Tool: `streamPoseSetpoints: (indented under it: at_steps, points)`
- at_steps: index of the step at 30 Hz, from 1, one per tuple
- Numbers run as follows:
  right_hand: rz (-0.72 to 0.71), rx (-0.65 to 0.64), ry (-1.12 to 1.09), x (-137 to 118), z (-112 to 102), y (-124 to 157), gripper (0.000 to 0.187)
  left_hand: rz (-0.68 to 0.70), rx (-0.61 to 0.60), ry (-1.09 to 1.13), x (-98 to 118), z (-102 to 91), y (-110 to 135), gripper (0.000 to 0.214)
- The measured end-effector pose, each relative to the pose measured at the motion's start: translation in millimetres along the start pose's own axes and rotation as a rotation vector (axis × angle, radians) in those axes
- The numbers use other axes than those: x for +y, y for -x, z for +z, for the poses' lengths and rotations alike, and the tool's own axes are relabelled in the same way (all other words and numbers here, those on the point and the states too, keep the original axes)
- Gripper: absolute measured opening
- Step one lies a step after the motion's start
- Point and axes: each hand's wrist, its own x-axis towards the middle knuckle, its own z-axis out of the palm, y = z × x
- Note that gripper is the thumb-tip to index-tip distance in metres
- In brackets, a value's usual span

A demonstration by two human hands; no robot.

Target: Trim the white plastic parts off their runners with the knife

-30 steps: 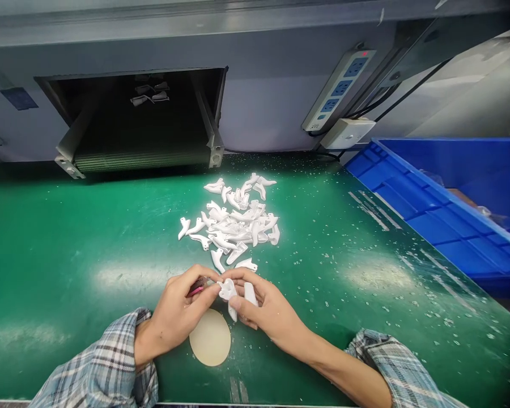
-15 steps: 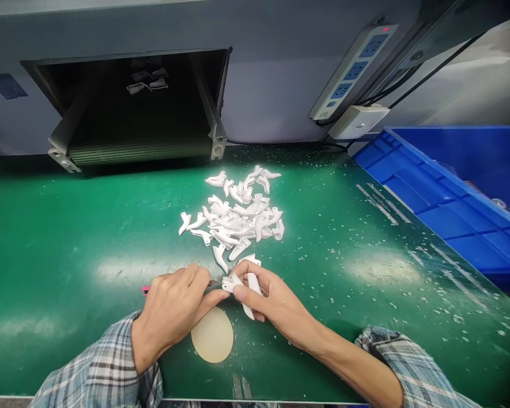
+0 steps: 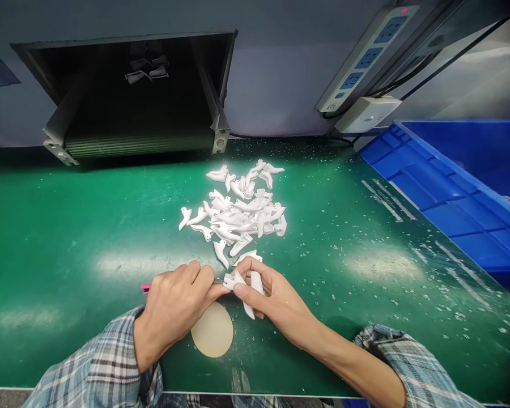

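Observation:
My left hand [image 3: 174,297] is closed around a slim tool with a pink handle end [image 3: 145,289], which pokes out on the left; most of the tool is hidden in my fist. Its tip meets a white moulded plastic part [image 3: 242,289] held by my right hand [image 3: 276,300] between thumb and fingers. A loose pile of similar white curved parts [image 3: 233,218] lies on the green bench mat [image 3: 89,226] just beyond my hands. A round beige pad [image 3: 212,330] lies beneath my wrists.
A blue plastic bin [image 3: 463,192] stands at the right of the bench. Behind the bench are a dark opening with a ribbed belt [image 3: 136,144], several white parts hanging inside it [image 3: 147,68], and a wall-mounted power strip [image 3: 368,59]. Small white flecks dot the mat.
The view has tipped slightly, shifting the scene upward. My left hand has turned, bringing the pink tool end out to the left, and its tip now sits against the white part.

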Motion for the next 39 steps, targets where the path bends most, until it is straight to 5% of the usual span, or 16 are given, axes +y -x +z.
streamPoseSetpoints:
  at_steps: [6, 16, 31, 39]
  points:
    - [0.003, 0.025, 0.033, 2.1, -0.4, 0.5, 0.036, 0.011, -0.017, 0.071, -2.2, 1.4, 1.4, 0.046]
    - [0.082, -0.011, -0.536, 3.2, 6.4, -8.8, 0.036, -0.141, -0.112, 0.575, -2.8, 2.8, 0.6, 0.033]
    - [0.091, 0.03, -0.584, 7.8, 4.8, -9.6, 0.037, -0.154, -0.242, 0.624, 0.2, -0.6, 1.0, 0.031]
    - [0.087, 0.038, -0.565, 14.3, 6.0, -7.6, 0.038, -0.149, -0.131, 0.44, 3.3, 4.6, 3.3, 0.025]
